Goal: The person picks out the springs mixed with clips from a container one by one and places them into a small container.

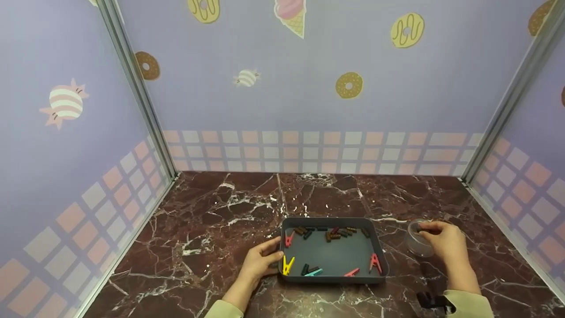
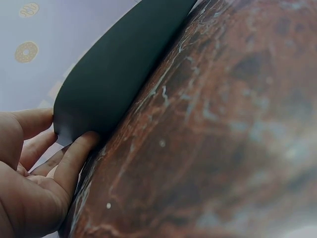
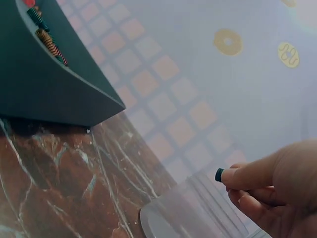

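Observation:
My left hand holds the left side of a dark grey tray, thumb at the rim and fingers low against the outer wall. In the left wrist view, fingertips touch the tray's end close to the tabletop. My right hand pinches a small dark green piece, apparently a spring, between thumb and fingertips at the mouth of a clear plastic cup. Most of the piece is hidden by the fingers. Small coil springs, brown, black and dark red, lie mostly along the tray's far side.
Inside the tray are a yellow clip, a teal clip and several red clips. Black springs lie near its front wall. Patterned panels enclose the marbled table at the back and sides.

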Tool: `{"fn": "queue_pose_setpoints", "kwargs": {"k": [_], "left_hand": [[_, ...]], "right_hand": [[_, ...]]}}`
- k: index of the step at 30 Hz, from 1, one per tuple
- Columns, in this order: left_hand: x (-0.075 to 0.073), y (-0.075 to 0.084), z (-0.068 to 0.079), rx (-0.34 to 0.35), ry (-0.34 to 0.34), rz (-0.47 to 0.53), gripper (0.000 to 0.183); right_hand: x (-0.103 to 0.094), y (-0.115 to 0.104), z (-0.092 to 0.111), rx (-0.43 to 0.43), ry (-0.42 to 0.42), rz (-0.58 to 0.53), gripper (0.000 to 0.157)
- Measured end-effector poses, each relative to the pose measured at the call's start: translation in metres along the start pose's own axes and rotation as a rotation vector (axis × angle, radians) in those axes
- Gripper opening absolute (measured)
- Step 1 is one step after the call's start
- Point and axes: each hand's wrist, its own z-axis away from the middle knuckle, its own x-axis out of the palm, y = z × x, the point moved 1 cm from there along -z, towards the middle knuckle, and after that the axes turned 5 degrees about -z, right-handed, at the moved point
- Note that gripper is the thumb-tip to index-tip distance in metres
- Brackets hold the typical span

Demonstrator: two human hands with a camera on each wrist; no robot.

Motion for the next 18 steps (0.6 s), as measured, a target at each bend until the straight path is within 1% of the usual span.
{"fn": "queue_pose_setpoints", "kwargs": {"k": [8,18], "left_hand": [[0.0006,-0.0024,-0.0006,0.001,-0.008,0.006,0.056],[-0.0002,-0.0025,-0.0004,-0.006,-0.001,-0.007,0.056]], "right_hand": [[0.0028,0.0028,-0.0001,-0.024,0.03,0.055,0.026],[0.0029,0.005,-0.0011,-0.046,0.042,0.051,0.027]]}}
